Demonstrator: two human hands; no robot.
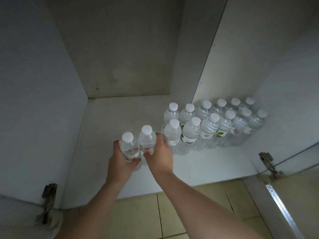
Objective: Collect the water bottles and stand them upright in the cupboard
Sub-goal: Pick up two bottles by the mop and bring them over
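Note:
I look down into an open white cupboard (120, 114). Several clear water bottles with white caps (209, 130) stand upright in two rows along its right side. My left hand (120, 163) grips one upright bottle (128, 145) by its body. Right beside it, my right hand (159, 156) grips a second upright bottle (147, 138). Both held bottles are just left of the rows, at the shelf's front middle. Whether their bases touch the shelf is hidden by my hands.
The cupboard floor to the left and behind the held bottles is bare. Metal hinges sit at the front left (47, 204) and front right (269, 164). An open door with a metal edge (283, 209) stands at lower right. Beige floor tiles (181, 213) lie below.

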